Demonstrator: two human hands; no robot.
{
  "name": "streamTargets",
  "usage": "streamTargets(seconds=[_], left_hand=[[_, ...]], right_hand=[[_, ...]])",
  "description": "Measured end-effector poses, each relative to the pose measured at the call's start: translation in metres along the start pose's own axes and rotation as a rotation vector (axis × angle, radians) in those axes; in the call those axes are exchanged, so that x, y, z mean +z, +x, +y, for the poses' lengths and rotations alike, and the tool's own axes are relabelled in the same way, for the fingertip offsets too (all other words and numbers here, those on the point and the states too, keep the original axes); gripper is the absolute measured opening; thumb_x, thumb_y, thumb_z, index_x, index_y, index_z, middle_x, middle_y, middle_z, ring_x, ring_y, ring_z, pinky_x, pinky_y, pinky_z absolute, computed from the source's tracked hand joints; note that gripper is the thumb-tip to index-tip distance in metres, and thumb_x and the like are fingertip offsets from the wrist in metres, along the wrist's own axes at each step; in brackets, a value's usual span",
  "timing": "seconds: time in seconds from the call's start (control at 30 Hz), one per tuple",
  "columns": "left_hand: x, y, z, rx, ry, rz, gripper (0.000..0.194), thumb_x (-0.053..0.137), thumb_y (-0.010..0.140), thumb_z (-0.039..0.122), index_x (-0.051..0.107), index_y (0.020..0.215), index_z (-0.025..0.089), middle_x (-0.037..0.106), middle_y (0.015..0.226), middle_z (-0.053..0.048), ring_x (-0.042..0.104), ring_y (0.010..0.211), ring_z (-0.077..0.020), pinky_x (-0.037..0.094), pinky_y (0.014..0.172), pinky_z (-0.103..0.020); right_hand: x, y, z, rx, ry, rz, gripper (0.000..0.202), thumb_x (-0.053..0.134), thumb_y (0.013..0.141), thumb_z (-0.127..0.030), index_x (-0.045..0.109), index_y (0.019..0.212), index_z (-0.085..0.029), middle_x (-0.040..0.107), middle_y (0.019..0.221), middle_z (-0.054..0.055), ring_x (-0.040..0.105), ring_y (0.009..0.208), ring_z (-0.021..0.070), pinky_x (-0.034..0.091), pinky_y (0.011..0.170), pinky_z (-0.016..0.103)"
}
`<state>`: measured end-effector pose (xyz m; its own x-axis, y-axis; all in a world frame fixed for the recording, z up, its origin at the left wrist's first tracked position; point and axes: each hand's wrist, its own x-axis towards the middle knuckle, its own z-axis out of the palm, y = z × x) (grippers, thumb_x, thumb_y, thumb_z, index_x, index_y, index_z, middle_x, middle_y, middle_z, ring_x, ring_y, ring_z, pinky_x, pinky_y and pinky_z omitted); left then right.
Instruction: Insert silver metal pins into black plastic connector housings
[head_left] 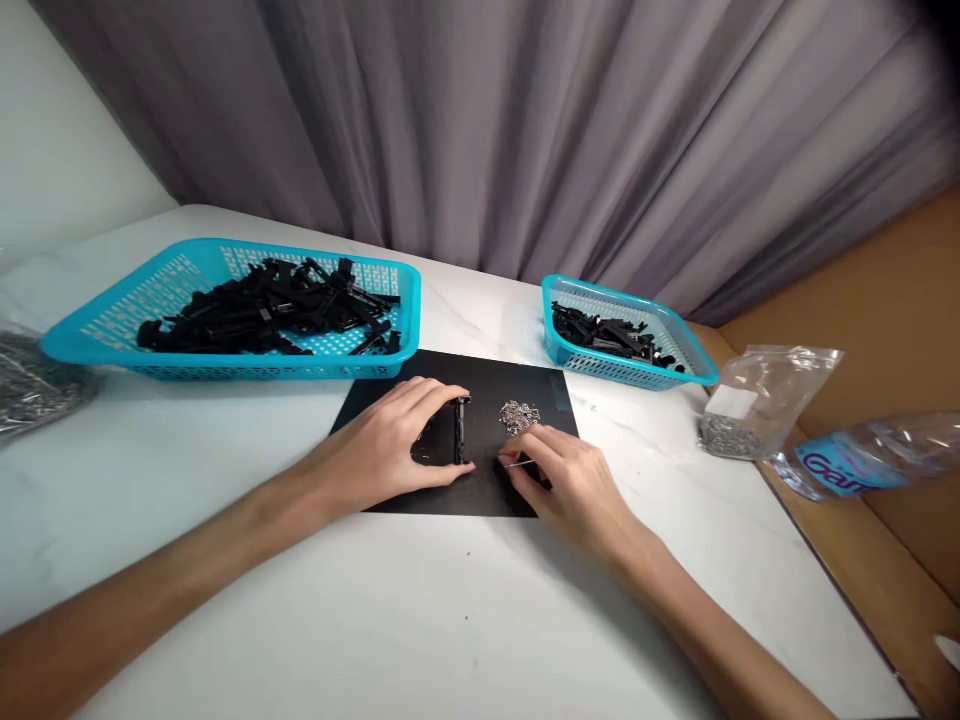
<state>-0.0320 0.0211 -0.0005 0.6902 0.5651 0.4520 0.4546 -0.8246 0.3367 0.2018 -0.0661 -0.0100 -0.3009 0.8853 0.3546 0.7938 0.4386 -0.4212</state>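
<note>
Between the thumb and fingers of my left hand [390, 440] is a narrow black plastic part [460, 432], gripped at its two ends above a black mat [480, 495]. My right hand [566, 480] is closed in a pinch on a thin metal pin [519, 463], over the right side of the mat. Just beyond the right fingertips lies a pile of small silvery metal pieces [519, 415]. A few tiny bits on the mat beside my left hand are too small to name.
A large blue basket [225, 365] of black plastic parts stands back left, a smaller blue basket [622, 372] of similar parts back right. Plastic bags of metal pieces lie at far left [37, 385] and right [739, 425]. A bottle [847, 462] lies by the right edge.
</note>
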Motion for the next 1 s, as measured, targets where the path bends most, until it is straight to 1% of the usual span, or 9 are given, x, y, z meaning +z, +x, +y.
streamTargets(seconds=[0.07,0.13,0.2,0.33,0.47,0.7,0.77,0.87,1.0], left_hand=[[0.0,0.0,0.001,0.004,-0.005,-0.011,0.056,0.078,0.085,0.04,0.055,0.131,0.019,0.066,0.116,-0.008,0.063,0.111,-0.0282,0.052,0.101,-0.043],[0.0,0.0,0.003,0.0,-0.016,-0.025,0.056,0.078,0.085,0.04,0.055,0.132,0.019,0.067,0.117,-0.008,0.063,0.111,-0.0282,0.053,0.1,-0.044],[0.0,0.0,0.005,0.004,-0.025,-0.025,0.056,0.077,0.085,0.04,0.055,0.132,0.019,0.067,0.117,-0.008,0.063,0.112,-0.0288,0.053,0.101,-0.044],[0.0,-0.001,0.011,0.034,-0.043,0.016,0.059,0.075,0.086,0.035,0.052,0.137,0.018,0.066,0.121,-0.01,0.062,0.116,-0.0284,0.051,0.105,-0.045],[-0.002,-0.001,0.015,0.091,-0.078,0.051,0.065,0.076,0.085,0.029,0.049,0.143,0.019,0.065,0.124,-0.011,0.061,0.118,-0.0277,0.051,0.106,-0.043],[-0.004,-0.001,0.017,0.118,-0.106,0.069,0.065,0.077,0.085,0.029,0.052,0.143,0.021,0.067,0.122,-0.01,0.063,0.115,-0.0282,0.052,0.104,-0.043],[-0.004,-0.001,0.016,0.131,-0.108,0.073,0.065,0.078,0.085,0.031,0.051,0.144,0.021,0.067,0.122,-0.01,0.063,0.115,-0.0279,0.053,0.103,-0.043],[-0.003,-0.001,0.015,0.145,-0.108,0.067,0.067,0.079,0.085,0.031,0.05,0.144,0.02,0.066,0.124,-0.011,0.062,0.116,-0.0271,0.053,0.103,-0.041],[-0.002,-0.001,0.014,0.146,-0.095,0.071,0.068,0.08,0.084,0.029,0.05,0.144,0.019,0.066,0.124,-0.011,0.062,0.116,-0.027,0.052,0.104,-0.042]], right_hand=[[-0.001,0.0,0.0,0.094,0.217,0.039,0.012,0.057,0.094,-0.012,0.066,0.093,-0.02,0.069,0.087,0.002,0.058,0.068,0.0135,0.044,0.062,0.026],[-0.003,0.002,-0.001,0.189,0.387,0.065,0.01,0.06,0.091,-0.014,0.067,0.091,-0.02,0.067,0.079,0.0,0.055,0.063,0.012,0.042,0.058,0.024],[-0.005,0.003,-0.002,0.263,0.512,0.068,0.006,0.063,0.091,-0.021,0.069,0.091,-0.02,0.066,0.076,0.0,0.054,0.061,0.0121,0.041,0.056,0.024],[-0.005,0.007,-0.008,0.324,0.681,0.032,0.017,0.066,0.093,-0.034,0.072,0.089,-0.019,0.066,0.076,0.001,0.054,0.061,0.0119,0.042,0.055,0.025],[-0.001,0.01,-0.017,0.278,0.691,0.046,0.02,0.07,0.091,-0.038,0.075,0.085,-0.02,0.065,0.082,0.003,0.051,0.064,0.0122,0.037,0.052,0.025],[0.005,0.007,-0.018,0.296,0.743,0.144,0.02,0.07,0.091,-0.038,0.072,0.084,-0.02,0.066,0.08,0.003,0.053,0.064,0.0129,0.04,0.053,0.026],[0.005,0.006,-0.014,0.323,0.694,0.142,0.02,0.066,0.094,-0.036,0.068,0.084,-0.019,0.063,0.076,0.001,0.048,0.059,0.0114,0.037,0.051,0.025],[0.005,0.005,-0.008,0.323,0.564,0.088,0.023,0.059,0.098,-0.035,0.062,0.081,-0.02,0.057,0.069,-0.002,0.043,0.056,0.0107,0.033,0.051,0.025],[0.006,0.005,-0.001,0.265,0.422,0.046,0.021,0.057,0.099,-0.035,0.062,0.085,-0.02,0.055,0.069,-0.002,0.045,0.059,0.0123,0.036,0.054,0.025]])
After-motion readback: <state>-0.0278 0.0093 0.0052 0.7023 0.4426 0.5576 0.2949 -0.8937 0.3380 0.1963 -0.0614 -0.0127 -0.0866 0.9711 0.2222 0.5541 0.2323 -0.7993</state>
